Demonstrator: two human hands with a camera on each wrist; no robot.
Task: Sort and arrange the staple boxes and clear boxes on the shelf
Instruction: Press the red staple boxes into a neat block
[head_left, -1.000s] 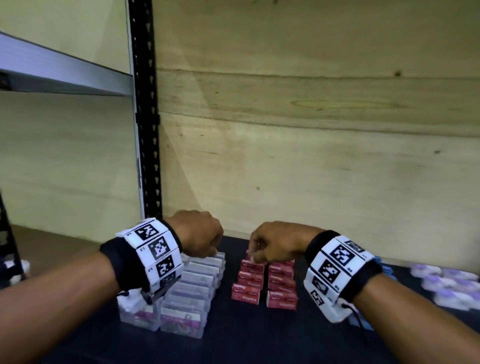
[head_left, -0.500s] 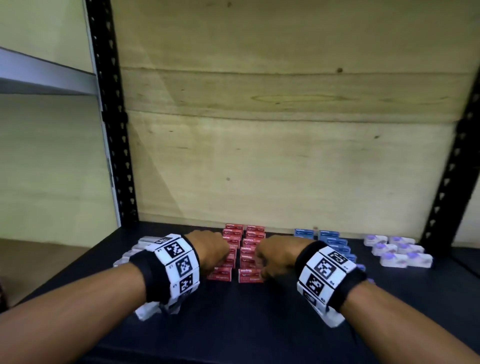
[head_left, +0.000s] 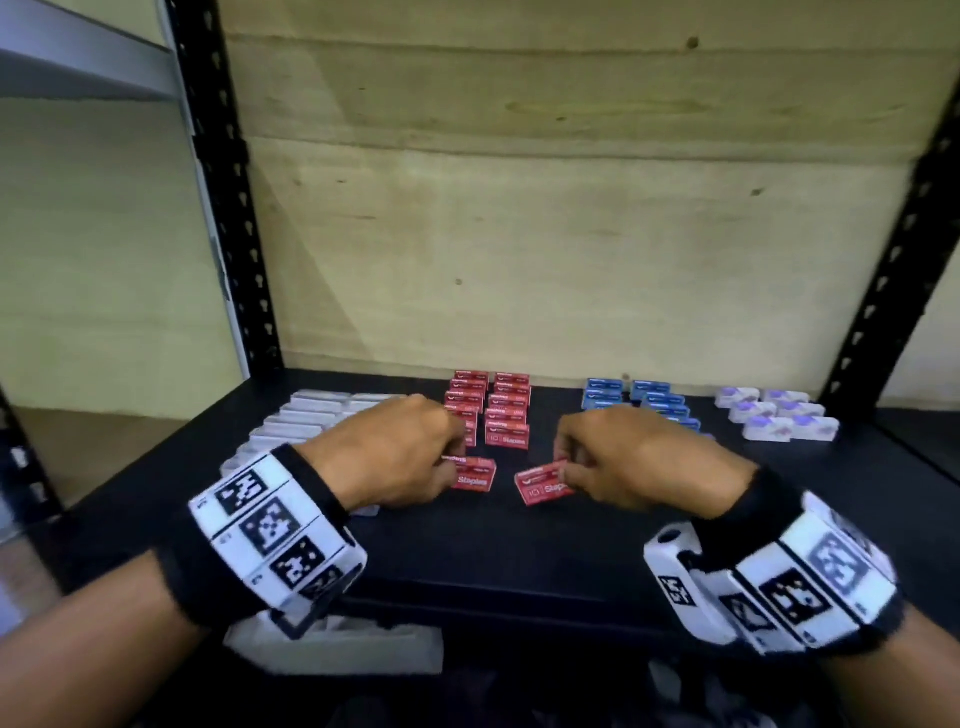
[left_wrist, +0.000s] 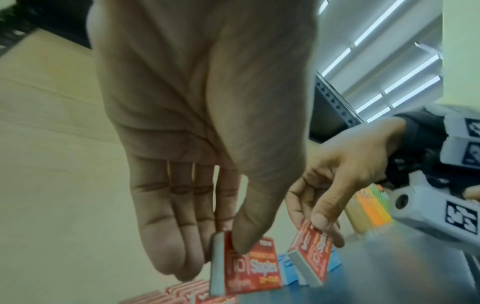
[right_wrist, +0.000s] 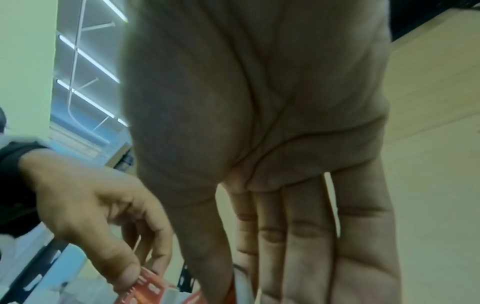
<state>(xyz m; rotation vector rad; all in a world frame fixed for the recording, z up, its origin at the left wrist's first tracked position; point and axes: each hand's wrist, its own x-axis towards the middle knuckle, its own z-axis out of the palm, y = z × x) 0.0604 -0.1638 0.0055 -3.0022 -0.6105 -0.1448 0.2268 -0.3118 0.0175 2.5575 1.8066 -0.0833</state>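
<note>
Each hand pinches one red staple box in front of the two rows of red staple boxes (head_left: 506, 413) on the black shelf (head_left: 519, 551). My left hand (head_left: 395, 457) holds a red staple box (head_left: 475, 474) between thumb and fingers; the left wrist view shows that box (left_wrist: 255, 269) upright under the thumb. My right hand (head_left: 623, 462) pinches a second, tilted red staple box (head_left: 543, 486), also seen as the box (left_wrist: 313, 253) in the left wrist view. Clear boxes (head_left: 306, 421) lie in rows behind the left hand.
Blue staple boxes (head_left: 652, 402) sit in rows right of the red ones, and white boxes with purple contents (head_left: 776, 421) stand further right. A wooden panel (head_left: 571, 234) closes the back. Black perforated uprights (head_left: 228, 182) flank the shelf. White foam (head_left: 337, 644) lies below the front edge.
Both hands have drawn back from the red rows toward the shelf front, each bringing one red staple box out with it. The head view has pulled back and shows more of the shelf.
</note>
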